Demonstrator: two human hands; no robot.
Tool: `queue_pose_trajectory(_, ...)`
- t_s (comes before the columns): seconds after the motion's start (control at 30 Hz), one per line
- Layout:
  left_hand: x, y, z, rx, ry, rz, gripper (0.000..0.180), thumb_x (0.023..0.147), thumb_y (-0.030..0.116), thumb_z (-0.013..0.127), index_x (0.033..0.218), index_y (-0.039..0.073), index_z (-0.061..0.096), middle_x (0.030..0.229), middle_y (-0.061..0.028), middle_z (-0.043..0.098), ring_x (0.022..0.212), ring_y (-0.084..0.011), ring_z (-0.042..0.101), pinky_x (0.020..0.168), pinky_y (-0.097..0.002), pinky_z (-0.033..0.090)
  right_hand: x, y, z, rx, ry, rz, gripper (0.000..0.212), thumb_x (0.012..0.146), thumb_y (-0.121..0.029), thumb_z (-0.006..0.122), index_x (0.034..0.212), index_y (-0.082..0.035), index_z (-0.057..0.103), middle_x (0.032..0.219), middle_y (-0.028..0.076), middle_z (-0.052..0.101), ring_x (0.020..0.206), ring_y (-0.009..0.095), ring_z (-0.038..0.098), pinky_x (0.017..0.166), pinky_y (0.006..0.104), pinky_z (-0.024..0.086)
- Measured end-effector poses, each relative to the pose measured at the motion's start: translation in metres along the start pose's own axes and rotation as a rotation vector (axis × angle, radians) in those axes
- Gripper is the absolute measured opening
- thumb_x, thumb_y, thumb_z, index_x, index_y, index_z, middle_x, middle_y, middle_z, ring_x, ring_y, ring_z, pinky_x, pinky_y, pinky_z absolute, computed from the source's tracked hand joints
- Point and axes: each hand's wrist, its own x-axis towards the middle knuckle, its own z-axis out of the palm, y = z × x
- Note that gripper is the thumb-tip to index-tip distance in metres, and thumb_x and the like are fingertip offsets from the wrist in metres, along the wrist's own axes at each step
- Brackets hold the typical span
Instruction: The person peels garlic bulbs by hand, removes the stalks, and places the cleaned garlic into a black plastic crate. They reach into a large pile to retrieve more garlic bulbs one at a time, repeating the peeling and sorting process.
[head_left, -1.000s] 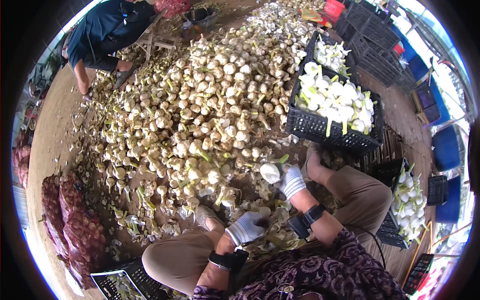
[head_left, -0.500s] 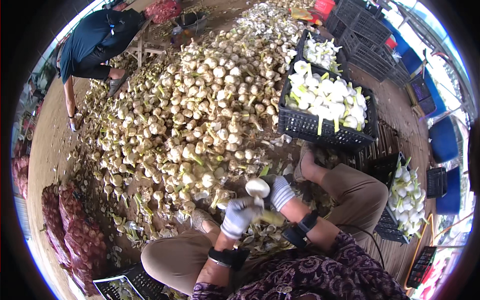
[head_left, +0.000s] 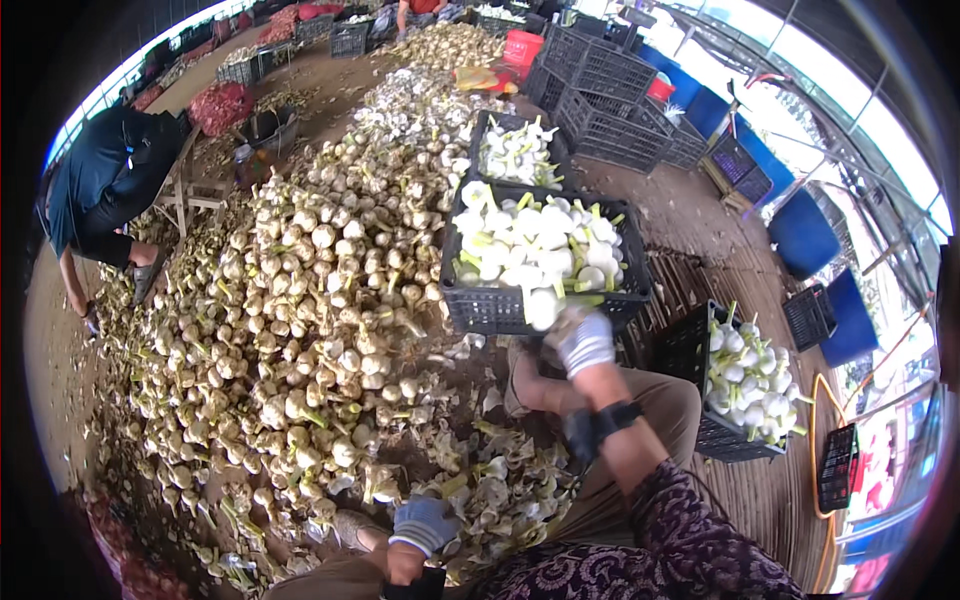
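Observation:
My right hand (head_left: 583, 340), in a white and grey glove, is at the front rim of a black crate (head_left: 490, 311) heaped with cleaned garlic. Its fingers are closed on the green stem of a white garlic bulb (head_left: 543, 309), which hangs over the rim. Low in the view, my left hand (head_left: 427, 524), gloved too, is above garlic peelings (head_left: 505, 500) between my legs. Its back faces up and its fingertips are hidden beneath. To its left and ahead spreads a big heap of unpeeled garlic (head_left: 330, 300) with brownish skins.
Another crate of white garlic (head_left: 520, 152) stands behind the first, and one more (head_left: 752, 375) sits to my right. Stacked black crates (head_left: 605, 130) and blue barrels (head_left: 805, 240) line the right side. A person (head_left: 110, 180) bends down at the far left, near a wooden stool (head_left: 185, 200).
My hands, earlier together around a white garlic bulb, have parted. The right carried a bulb out to the crate; the left dropped lower. My view has turned right and up.

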Motion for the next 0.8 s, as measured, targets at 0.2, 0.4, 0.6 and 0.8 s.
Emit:
queue_pose_trajectory(0.2, -0.008, 0.006, -0.016, -0.120, 0.110, -0.240, 0.027, 0.074, 0.032, 0.056, 0.089, 0.012, 0.067, 0.081, -0.0165, 0.065, 0.081, -0.0342, 0.062, 0.073, -0.0436, 0.048, 0.061, -0.036, -0.074, -0.964, 0.318, -0.011, 0.023, 0.082, -0.029, 0.060, 0.093, -0.009, 0.062, 0.087, 0.009, 0.065, 0.084, 0.022, 0.063, 0.072, 0.0347, 0.049)
queue_pose_trajectory(0.4, -0.002, -0.005, -0.008, -0.015, 0.240, -0.159, 0.024, 0.076, 0.033, 0.059, 0.077, 0.012, 0.067, 0.079, -0.0138, 0.062, 0.075, -0.0331, 0.060, 0.067, -0.0440, 0.048, 0.006, 0.011, 0.107, 0.187, 0.055, 0.719, 0.018, 0.083, -0.019, 0.056, 0.095, -0.006, 0.058, 0.072, 0.008, 0.061, 0.059, 0.021, 0.059, 0.048, 0.0343, 0.047)
queue_pose_trajectory(0.6, -0.007, -0.014, -0.001, -0.097, 0.323, -0.220, 0.029, 0.075, 0.040, 0.060, 0.081, 0.011, 0.066, 0.082, -0.0121, 0.061, 0.077, -0.0320, 0.060, 0.068, -0.0456, 0.046, -0.071, 0.077, 0.281, -0.736, -0.674, 0.126, 0.038, 0.075, -0.021, 0.059, 0.112, -0.011, 0.058, 0.101, 0.019, 0.062, 0.097, 0.036, 0.058, 0.084, 0.0406, 0.047)
queue_pose_trajectory(0.8, -0.010, -0.028, 0.005, -0.129, 0.345, -0.213, 0.029, 0.075, 0.039, 0.060, 0.084, 0.012, 0.064, 0.080, -0.0126, 0.060, 0.076, -0.0319, 0.060, 0.066, -0.0436, 0.047, -0.100, 0.120, 0.328, -1.050, -0.823, 0.226, 0.055, 0.071, -0.018, 0.065, 0.123, -0.018, 0.047, 0.128, 0.016, 0.045, 0.106, 0.035, 0.054, 0.088, 0.0406, 0.045)
